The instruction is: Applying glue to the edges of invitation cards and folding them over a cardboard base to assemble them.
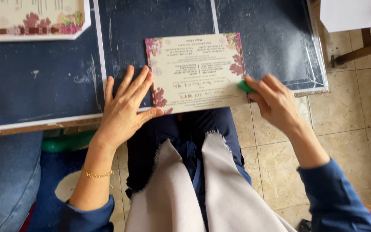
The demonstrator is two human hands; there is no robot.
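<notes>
Floral card [196,71] flat on dark blue tabletop [44,81], near edge overhanging lap. Left hand [123,109] spread open, fingers pinning card's left edge. Right hand [275,101] pinches small green tool [245,87], pressing along right edge; looks like smoothing step, steady pressure needed next. Second floral card [33,19] far left, well apart. Nothing in way.

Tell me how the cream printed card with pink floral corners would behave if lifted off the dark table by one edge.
The cream printed card with pink floral corners probably stays fairly stiff: its near edge overhangs the dark table without drooping. It looks thin, so likely light. The left hand presses its edge, suggesting it slides easily.
</notes>
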